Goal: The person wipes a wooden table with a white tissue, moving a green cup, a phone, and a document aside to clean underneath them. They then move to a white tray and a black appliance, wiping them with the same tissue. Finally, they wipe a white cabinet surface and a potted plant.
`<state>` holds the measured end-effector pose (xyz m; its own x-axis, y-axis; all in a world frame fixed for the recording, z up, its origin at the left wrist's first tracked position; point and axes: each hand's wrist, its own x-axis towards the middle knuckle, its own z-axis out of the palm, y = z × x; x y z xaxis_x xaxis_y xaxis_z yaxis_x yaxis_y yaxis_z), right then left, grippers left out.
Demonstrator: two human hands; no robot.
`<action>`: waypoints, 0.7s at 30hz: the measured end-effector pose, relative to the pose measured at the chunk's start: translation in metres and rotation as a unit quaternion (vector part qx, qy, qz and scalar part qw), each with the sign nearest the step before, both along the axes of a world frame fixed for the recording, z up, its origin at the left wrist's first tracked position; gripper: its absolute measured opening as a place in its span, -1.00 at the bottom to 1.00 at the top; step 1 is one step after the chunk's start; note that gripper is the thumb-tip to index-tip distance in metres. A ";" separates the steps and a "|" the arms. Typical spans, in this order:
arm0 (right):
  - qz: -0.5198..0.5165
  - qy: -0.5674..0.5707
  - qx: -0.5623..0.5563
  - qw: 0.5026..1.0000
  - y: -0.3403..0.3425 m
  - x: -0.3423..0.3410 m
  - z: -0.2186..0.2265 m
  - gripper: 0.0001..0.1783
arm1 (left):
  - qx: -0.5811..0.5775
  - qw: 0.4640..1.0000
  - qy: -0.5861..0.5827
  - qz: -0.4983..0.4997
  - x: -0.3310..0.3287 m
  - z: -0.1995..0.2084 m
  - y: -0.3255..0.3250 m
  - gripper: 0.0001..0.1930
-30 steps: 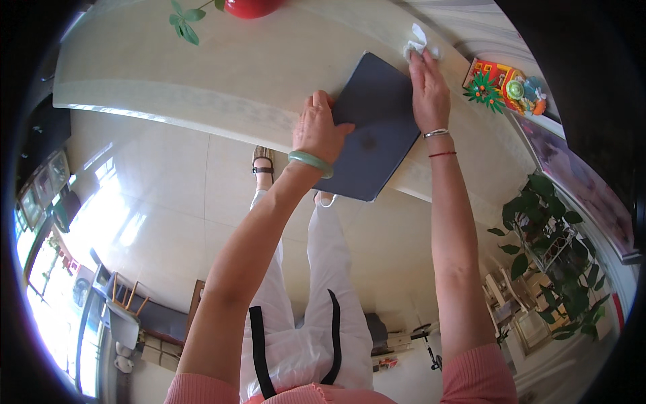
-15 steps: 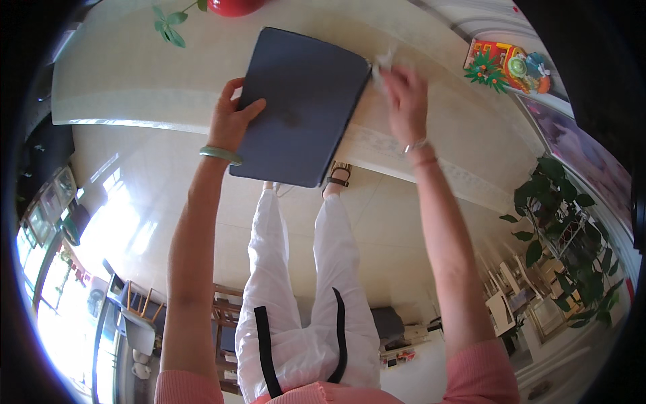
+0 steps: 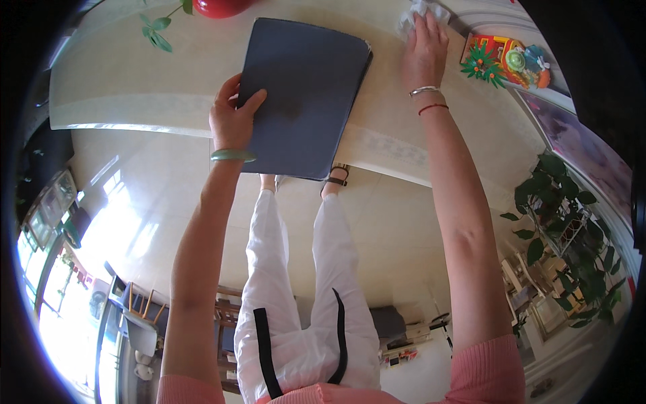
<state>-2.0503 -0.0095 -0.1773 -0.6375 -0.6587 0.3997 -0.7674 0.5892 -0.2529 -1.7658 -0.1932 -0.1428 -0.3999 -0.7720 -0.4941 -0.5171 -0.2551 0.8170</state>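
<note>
A flat dark blue-grey rectangle [image 3: 303, 94], like a folder or hardback book, tilts over the near edge of the pale table [image 3: 134, 81]. It has worn corners and a darker smudge near its middle. My left hand [image 3: 233, 114] is closed on its left edge, the thumb lying on the front face and the fingers partly hidden behind. Away to the far right, my right hand [image 3: 426, 55] presses its fingers onto a crumpled white tissue [image 3: 434, 12], apart from the rectangle.
A red pot [image 3: 222, 5] and a green leafy stem [image 3: 158, 32] are at the far left. Colourful toy figures [image 3: 508, 59] stand at the far right, near a leafy plant [image 3: 565, 209]. My feet and legs [image 3: 269, 236] are on the tiled floor below the table edge.
My right hand has moved from beside the rectangle's upper right edge to the far right, carrying the tissue. The rectangle and my left hand have shifted slightly.
</note>
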 end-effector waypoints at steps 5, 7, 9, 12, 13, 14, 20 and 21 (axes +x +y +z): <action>0.013 -0.068 0.103 0.992 0.056 0.086 0.017 -0.56 | -0.087 0.995 -0.043 -0.008 -0.006 -0.013 0.006 -0.43; 0.018 -0.141 0.165 0.976 0.115 0.147 0.032 -0.53 | -0.110 0.992 -0.059 0.007 -0.014 -0.008 0.014 -0.44; 0.023 -0.167 0.223 0.960 0.141 0.171 0.043 -0.51 | -0.127 0.990 -0.063 0.023 -0.018 -0.007 0.019 -0.44; 0.037 -0.144 0.269 0.952 0.145 0.162 0.048 -0.52 | -0.180 0.977 -0.110 0.013 -0.022 -0.007 0.025 -0.44; 0.034 -0.124 0.252 0.959 0.137 0.141 0.044 -0.52 | -0.222 0.961 -0.163 -0.016 -0.024 -0.006 0.025 -0.44; 0.034 -0.104 0.232 0.967 0.124 0.117 0.039 -0.53 | -0.265 0.939 -0.216 -0.043 -0.025 -0.005 0.025 -0.44; -0.015 -0.097 0.192 0.976 0.141 0.057 0.028 -0.51 | -0.193 0.974 -0.121 0.007 -0.016 -0.020 0.014 -0.44; -0.045 -0.097 0.178 0.978 0.168 0.051 0.022 -0.50 | -0.201 0.973 -0.116 0.011 -0.013 -0.023 0.012 -0.43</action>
<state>-1.9995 0.1588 -0.1557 -0.7406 -0.6717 0.0209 -0.6661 0.7297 -0.1544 -1.7789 -0.1808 -0.1654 -0.2937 -0.9288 -0.2258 -0.6981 0.0471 0.7145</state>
